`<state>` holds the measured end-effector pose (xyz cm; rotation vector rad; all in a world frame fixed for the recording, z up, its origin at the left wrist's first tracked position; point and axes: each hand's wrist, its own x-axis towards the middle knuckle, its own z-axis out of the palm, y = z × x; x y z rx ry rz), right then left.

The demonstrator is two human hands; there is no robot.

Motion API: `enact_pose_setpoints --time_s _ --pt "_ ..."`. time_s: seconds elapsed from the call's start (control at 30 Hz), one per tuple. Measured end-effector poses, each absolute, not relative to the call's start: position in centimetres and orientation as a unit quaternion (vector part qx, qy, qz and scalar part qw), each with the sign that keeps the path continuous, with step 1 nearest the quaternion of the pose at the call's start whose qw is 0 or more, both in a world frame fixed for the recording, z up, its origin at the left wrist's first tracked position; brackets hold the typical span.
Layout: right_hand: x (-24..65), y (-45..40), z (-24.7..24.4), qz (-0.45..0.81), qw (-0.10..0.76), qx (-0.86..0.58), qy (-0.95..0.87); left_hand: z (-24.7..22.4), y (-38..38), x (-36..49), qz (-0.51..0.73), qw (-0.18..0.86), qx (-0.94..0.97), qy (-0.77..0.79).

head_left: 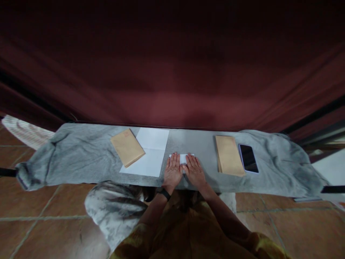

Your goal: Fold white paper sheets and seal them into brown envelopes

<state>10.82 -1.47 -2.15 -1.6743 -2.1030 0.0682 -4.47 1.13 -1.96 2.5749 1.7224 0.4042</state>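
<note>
Both hands lie flat, side by side, on a small piece of white folded paper (183,158) at the middle of the cloth-covered surface. My left hand (173,172), with a dark band at the wrist, covers the paper's left part, its fingers stretched forward. Over the right part rests my right hand (194,171), fingers also straight and the thumb close to the left hand. Only a strip of the paper shows between them. Left of the hands is a larger white sheet (153,158) with a crease across it, partly under a stack of brown envelopes (127,147).
A thicker stack of brown envelopes (230,155) lies to the right, beside a phone (248,158) with a dark screen. Grey cloth (81,154) covers the narrow surface and bunches at both ends. A dark red panel (172,104) rises along the far edge. Tiled floor (61,205) shows below.
</note>
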Motion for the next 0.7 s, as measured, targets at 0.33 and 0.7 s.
enact_pose_setpoints --time_s 0.33,0.7 --pt "12.7 -2.3 -2.4 0.007 0.197 -0.630 -0.751 -2.2 0.9 -4.9 0.180 -0.002 0.796 0.578" --pt "12.6 -2.6 -2.7 -0.004 0.212 -0.627 -0.749 -1.7 -1.3 -2.5 0.167 0.015 0.844 0.509"
